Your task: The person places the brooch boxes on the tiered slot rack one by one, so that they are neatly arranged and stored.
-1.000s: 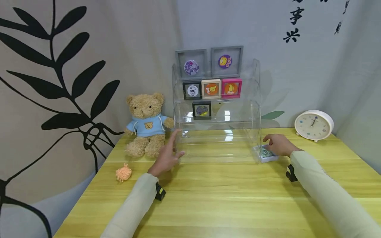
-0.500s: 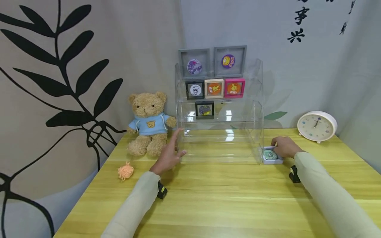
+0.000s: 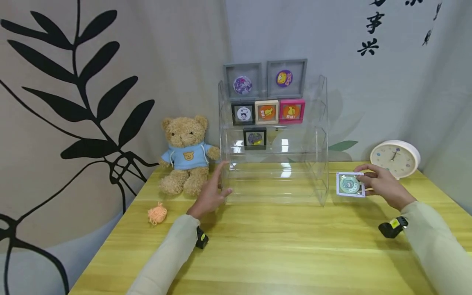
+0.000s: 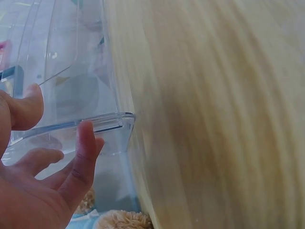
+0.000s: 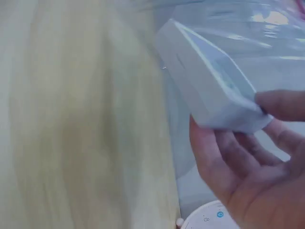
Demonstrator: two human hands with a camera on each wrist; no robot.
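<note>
In the head view my right hand (image 3: pixel 385 186) grips a small pale lilac display frame (image 3: pixel 350 184) by its right edge. A round green badge shows in it behind a clear front. The frame is raised to the right of the clear acrylic tiered stand (image 3: pixel 273 196); the right wrist view shows its thick white side (image 5: pixel 188 78) between thumb and fingers. My left hand (image 3: pixel 208 196) is at the stand's lower left side, fingers fairly straight. In the left wrist view the fingers (image 4: pixel 78 171) touch the clear side panel (image 4: pixel 112 121), with the thumb apart from them.
On the stand's upper tiers are two grey frames (image 3: pixel 242 82), a black, a beige and a pink frame (image 3: pixel 292 111), and another black frame (image 3: pixel 255 138) lower down. A teddy bear (image 3: pixel 186 153) sits left, orange yarn (image 3: pixel 157 214) before it. A white clock (image 3: pixel 395 159) stands right.
My right hand has lifted the lilac frame off the table, moved it right and tilted its face toward the head camera. My left hand has stayed at the stand's side.
</note>
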